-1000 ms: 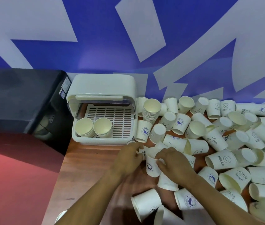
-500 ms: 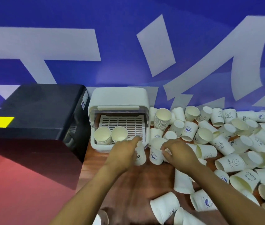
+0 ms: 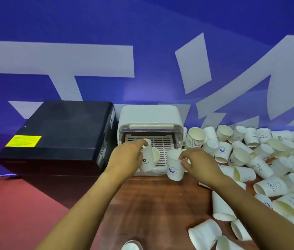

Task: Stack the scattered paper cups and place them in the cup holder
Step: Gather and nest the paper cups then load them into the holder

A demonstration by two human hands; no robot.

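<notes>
Both hands have come forward off the loose pile to the mouth of the cup holder (image 3: 149,116) at the desk's back-left corner, each now carrying one cup.

Left hand (image 3: 127,159): grip clamped round a white cup (image 3: 146,156), held upright over the holder's front lip, above the slatted tray (image 3: 160,147). Half a second ago it was still short of the opening.

Right hand (image 3: 199,164): fingertips pinched on the rim of a blue-logo cup (image 3: 174,166), just off the holder's front-right corner, over the desk (image 3: 153,204). It trails the left.

Another cup (image 3: 155,154) sits in the tray behind the left-hand cup (a second showed there earlier; the hand now covers that spot, so can't confirm).

Read: this is the drop-in step, probably nesting the left-hand cup onto what's in the tray, right-hand cup to follow. Early in the task: the scattered cups (image 3: 261,159) cover the right half of the desk, many on their sides. One partial stack (image 3: 195,138) stands just right of the holder, not yet loaded.
</notes>
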